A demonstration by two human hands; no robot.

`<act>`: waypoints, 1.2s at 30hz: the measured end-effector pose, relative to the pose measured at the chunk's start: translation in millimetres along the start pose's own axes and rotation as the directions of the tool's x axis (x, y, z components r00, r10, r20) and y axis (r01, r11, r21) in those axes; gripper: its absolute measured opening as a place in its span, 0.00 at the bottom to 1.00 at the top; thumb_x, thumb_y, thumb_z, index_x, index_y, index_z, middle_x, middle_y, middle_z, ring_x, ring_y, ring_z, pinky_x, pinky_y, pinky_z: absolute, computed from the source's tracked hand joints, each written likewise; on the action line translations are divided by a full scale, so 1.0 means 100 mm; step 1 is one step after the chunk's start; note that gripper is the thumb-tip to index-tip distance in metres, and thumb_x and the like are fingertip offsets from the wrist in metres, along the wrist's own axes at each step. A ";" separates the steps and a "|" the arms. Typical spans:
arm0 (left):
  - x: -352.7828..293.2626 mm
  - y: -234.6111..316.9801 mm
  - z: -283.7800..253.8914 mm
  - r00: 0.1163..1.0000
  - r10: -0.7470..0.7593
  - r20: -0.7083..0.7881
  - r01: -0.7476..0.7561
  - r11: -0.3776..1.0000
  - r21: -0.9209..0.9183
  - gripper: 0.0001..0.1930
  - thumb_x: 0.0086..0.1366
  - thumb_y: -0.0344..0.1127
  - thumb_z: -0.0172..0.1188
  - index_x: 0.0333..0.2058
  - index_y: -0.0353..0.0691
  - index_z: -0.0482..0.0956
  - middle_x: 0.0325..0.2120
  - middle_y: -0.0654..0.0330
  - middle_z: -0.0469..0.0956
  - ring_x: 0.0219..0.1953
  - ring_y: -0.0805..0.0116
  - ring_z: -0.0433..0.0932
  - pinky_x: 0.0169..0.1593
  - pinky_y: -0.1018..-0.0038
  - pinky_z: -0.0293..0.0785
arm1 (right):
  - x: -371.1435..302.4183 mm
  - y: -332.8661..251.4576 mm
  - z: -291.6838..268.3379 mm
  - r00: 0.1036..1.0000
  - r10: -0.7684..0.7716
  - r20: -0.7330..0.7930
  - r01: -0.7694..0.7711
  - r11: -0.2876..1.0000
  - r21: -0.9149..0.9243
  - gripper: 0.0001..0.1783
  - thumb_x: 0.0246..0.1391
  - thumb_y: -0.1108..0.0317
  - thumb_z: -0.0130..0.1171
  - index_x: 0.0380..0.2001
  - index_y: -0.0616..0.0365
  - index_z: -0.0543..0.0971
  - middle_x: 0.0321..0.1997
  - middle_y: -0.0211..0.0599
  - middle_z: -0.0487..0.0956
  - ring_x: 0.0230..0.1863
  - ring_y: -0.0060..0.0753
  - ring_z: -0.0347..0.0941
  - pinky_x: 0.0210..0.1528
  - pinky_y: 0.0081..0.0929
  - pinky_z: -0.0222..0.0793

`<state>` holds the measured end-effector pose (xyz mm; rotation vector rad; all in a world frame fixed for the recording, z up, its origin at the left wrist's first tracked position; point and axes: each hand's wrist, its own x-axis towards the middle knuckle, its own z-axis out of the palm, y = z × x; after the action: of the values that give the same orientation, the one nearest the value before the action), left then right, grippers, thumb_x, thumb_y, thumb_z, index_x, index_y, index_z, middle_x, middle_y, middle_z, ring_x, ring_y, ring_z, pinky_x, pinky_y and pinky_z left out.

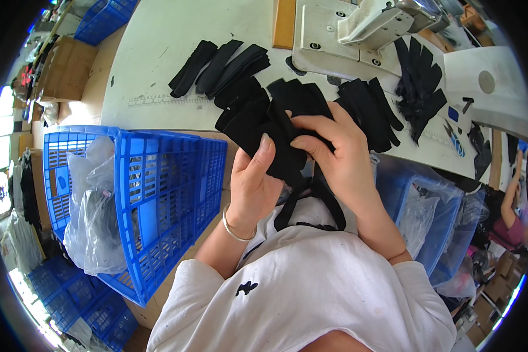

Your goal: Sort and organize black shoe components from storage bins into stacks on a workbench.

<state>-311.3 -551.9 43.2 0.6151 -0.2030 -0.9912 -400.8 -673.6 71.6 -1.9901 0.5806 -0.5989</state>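
Both forearms rise from the lower edge, bent inward. The left hand [253,179] is raised, thumb up and gripping; the right hand [334,146] curls over, fingers pinching.

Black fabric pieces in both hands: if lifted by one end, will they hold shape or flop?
The black fabric pieces probably flop: a strip droops below the left hand and right hand. They look thin and light, fanned flat like the stacks on the white table. Loose layers may slide apart.
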 end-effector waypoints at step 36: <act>0.04 0.08 0.03 0.999 -0.050 -0.001 0.050 0.993 -0.112 0.21 0.74 0.43 0.44 0.60 0.41 0.63 0.56 0.58 0.70 0.57 0.63 0.71 0.58 0.61 0.72 | 0.04 -0.14 0.02 0.983 -0.182 0.032 0.185 0.960 -0.212 0.21 0.44 0.68 0.69 0.45 0.49 0.81 0.46 0.39 0.75 0.33 0.38 0.79 0.35 0.30 0.75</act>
<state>-304.7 -553.8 50.0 0.5221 -0.1282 -1.0425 -394.0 -668.6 84.0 -2.2675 0.4714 -0.6590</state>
